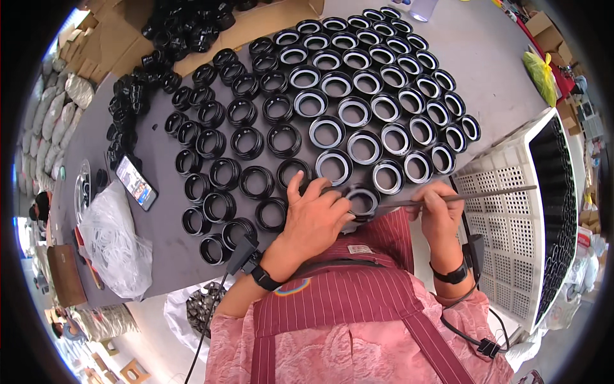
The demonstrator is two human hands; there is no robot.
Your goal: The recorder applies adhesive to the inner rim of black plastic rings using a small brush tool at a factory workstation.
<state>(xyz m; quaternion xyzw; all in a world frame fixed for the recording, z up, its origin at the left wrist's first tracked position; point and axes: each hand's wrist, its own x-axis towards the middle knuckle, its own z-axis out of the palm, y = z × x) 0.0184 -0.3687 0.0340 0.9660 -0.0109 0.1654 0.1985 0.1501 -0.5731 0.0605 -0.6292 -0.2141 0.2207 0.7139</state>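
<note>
Black ring (362,200) sits at the near edge of the grey table (499,70), right in front of our chest, and it is the piece we have in hand. Our left hand (316,217) curls over its left side, fingertips (339,203) pinching the rim to steady it, thumb raised and lying toward the next ring over. Our right hand (438,208) is clenched around a long thin rod (467,196), whose near tip reaches the ring's right edge; we cannot tell whether the tip actually touches it.

Beyond our fingers, rows of rings (332,96) fan out across the table. Those on the right show a pale silver inner band, those on the left are all black. A loose heap of more black parts (185,29) lies on cardboard at the far left. A phone (135,182) and a crumpled clear plastic bag (115,240) rest at the left, and a white perforated crate (505,211) stands at our right.

As we judge it, the main risk is the rod slipping off the rim and scratching the ring, or jabbing our left fingertips, since they sit so close to its tip. A sideways push could also knock the ring into the neighbouring rings, which lie just beside it.
</note>
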